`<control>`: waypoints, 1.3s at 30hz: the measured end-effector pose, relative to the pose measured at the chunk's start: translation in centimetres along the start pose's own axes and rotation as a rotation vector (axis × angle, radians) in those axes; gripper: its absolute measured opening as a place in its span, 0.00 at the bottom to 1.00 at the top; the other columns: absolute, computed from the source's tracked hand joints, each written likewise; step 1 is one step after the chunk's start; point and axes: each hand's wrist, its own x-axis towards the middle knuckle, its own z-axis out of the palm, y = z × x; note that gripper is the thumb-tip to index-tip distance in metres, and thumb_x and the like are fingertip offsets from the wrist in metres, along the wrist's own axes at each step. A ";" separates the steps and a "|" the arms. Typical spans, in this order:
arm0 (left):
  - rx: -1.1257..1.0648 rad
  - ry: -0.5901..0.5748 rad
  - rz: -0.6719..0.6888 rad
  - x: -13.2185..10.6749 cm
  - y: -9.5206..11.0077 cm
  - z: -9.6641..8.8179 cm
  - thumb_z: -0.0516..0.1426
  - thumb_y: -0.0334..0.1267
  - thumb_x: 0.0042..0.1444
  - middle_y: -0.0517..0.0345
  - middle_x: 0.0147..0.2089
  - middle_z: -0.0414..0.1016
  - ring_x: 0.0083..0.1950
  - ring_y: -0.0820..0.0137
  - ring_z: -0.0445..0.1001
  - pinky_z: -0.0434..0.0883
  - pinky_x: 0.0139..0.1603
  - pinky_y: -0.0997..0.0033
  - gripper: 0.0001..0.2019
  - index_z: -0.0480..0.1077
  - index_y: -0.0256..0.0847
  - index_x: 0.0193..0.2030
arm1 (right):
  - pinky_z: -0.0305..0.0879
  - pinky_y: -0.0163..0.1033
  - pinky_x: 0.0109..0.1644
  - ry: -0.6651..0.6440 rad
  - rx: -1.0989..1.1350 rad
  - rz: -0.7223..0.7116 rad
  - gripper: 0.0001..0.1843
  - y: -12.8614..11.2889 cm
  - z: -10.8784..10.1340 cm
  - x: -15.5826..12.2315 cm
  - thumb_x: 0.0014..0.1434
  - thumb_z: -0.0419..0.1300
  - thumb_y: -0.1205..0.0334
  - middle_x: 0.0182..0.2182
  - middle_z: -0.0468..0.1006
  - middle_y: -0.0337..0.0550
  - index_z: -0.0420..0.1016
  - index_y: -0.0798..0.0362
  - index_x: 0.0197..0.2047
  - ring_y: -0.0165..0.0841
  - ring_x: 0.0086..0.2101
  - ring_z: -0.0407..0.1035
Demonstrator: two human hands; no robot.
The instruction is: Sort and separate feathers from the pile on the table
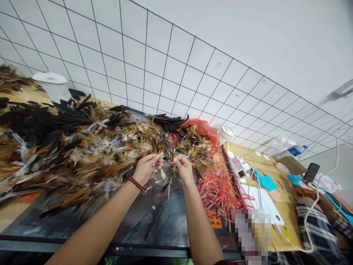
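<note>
A big heap of brown, black and white feathers (pixel 82 147) covers the table from the left to the middle. My left hand (pixel 147 167), with a red bead bracelet at the wrist, pinches feathers at the heap's near edge. My right hand (pixel 183 167) is beside it, its fingers closed on the same small bunch of feathers (pixel 167 156). Both hands are almost touching.
A red plastic bag (pixel 204 129) lies behind the heap, with a tangle of red strings (pixel 217 184) to its right. White rolls (pixel 53 84) stand by the tiled wall. At the right are cables, a phone (pixel 311 172) and another person's plaid sleeve (pixel 317 228).
</note>
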 end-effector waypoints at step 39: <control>0.016 0.221 0.206 0.2 -0.8 0.6 0.69 0.47 0.38 0.55 0.28 0.77 0.25 0.75 0.70 0.68 0.27 0.74 0.20 0.76 0.33 0.32 | 0.65 0.38 0.48 -0.110 -0.575 -0.301 0.14 -1.4 1.4 -1.1 0.60 0.54 0.69 0.39 0.78 0.44 0.80 0.49 0.43 0.34 0.41 0.70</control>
